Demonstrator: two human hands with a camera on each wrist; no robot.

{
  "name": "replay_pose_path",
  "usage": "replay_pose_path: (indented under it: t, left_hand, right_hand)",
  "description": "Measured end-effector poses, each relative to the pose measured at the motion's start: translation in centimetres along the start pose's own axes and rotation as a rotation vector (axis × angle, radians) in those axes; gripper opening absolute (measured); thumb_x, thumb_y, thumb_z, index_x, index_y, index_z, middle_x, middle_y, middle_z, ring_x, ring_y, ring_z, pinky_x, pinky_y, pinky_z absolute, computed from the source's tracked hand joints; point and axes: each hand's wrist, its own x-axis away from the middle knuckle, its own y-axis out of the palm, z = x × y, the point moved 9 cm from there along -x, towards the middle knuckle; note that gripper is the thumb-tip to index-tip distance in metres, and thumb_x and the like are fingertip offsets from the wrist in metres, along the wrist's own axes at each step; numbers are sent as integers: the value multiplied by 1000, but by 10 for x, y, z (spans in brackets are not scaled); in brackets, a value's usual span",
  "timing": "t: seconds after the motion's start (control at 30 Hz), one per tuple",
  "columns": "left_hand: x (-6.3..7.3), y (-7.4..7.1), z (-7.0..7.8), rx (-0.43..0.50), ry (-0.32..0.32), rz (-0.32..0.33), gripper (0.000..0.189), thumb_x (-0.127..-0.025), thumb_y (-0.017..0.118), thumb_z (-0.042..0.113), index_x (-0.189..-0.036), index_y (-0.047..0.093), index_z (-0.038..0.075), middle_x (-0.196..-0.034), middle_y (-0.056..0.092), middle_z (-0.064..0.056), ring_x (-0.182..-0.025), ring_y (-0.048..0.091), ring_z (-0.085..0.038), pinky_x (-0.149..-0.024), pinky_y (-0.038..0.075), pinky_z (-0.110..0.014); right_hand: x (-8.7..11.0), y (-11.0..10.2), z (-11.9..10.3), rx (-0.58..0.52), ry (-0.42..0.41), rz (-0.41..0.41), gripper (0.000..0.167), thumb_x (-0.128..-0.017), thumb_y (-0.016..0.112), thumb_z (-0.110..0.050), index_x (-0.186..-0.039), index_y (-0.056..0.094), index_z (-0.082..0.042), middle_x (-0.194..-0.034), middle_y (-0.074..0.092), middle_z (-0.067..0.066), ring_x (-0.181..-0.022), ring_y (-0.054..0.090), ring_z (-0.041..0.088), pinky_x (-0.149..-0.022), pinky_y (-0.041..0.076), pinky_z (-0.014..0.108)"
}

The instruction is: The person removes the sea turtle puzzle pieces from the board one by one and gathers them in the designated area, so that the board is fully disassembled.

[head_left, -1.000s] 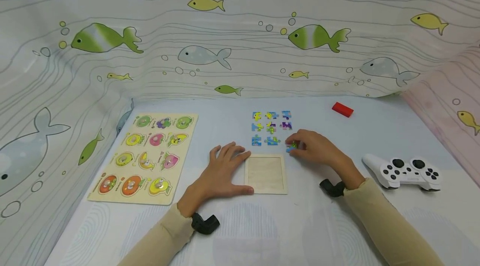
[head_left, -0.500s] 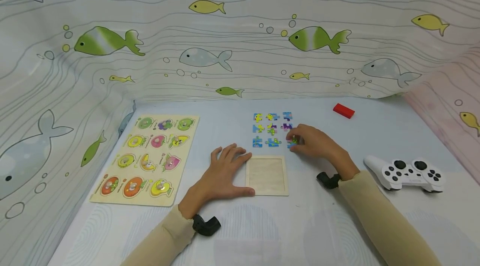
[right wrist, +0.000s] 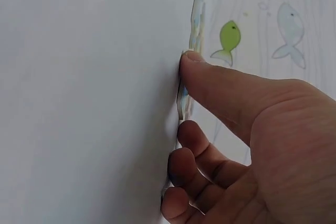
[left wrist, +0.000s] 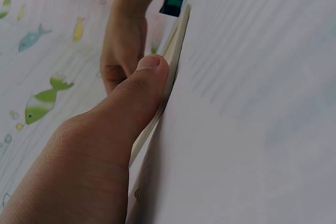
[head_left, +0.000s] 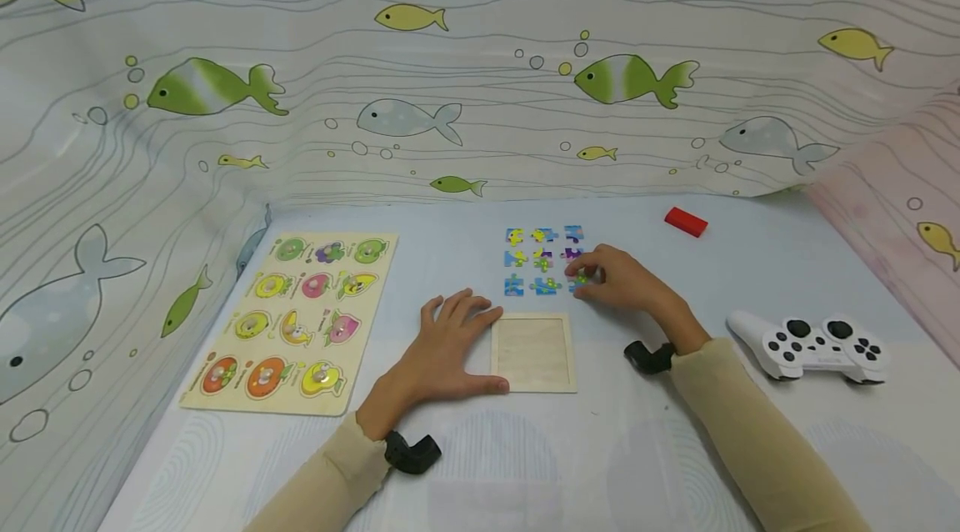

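Note:
A small square wooden puzzle tray point(head_left: 572, 357) lies on the table in front of the person. The left hand point(head_left: 442, 353) is spread at its left side, thumb at the near corner and forefinger at the far corner; the left wrist view shows the thumb point(left wrist: 152, 69) against the tray's edge. Beyond the tray, several colourful jigsaw pieces point(head_left: 543, 260) lie in spaced rows. With thumb and forefinger, the right hand point(head_left: 626, 280) pinches the near-right jigsaw piece point(head_left: 580, 281) at the table surface. Fingers partly cover that piece.
A wooden fruit peg puzzle point(head_left: 300, 323) lies to the left. On the right is a white game controller point(head_left: 817, 348), with a red block point(head_left: 686, 222) farther back. Fish-patterned cloth point(head_left: 517, 123) rises behind the table and at both sides.
The right hand has moved the pinched jigsaw piece slightly away and left, into line with the nearest row. The left hand stays at the tray.

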Motion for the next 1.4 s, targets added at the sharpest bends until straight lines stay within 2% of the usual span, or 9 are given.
replay_pose_path:
  t: [0.3, 0.77, 1.4]
  left_hand:
    - [0, -5, -2, 0, 5, 15, 99, -74, 65, 80, -154, 45, 25, -152, 44, -1, -153, 28, -32, -115, 18, -64]
    - [0, -4, -5, -4, -9, 3, 99, -75, 65, 80, -154, 44, 26, -153, 43, 0, -153, 26, -31, -116, 16, -63]
    - [-2, -2, -7, 6, -9, 6, 100, -74, 66, 80, -154, 44, 25, -153, 44, -1, -153, 27, -31, -116, 17, -64]
  right_hand:
    - [-3, 1, -2, -24, 3, 13, 30, -89, 78, -19, -118, 73, -14, -103, 61, 9, -91, 53, 23, -77, 45, 32]
    - [-3, 1, -1, -25, 19, 24, 30, -89, 78, -20, -118, 72, -14, -105, 63, 10, -91, 54, 23, -77, 46, 32]
    - [-3, -1, -1, -47, -5, 28, 29, -90, 77, -20, -117, 72, -13, -103, 63, 10, -91, 55, 23, -76, 46, 31]
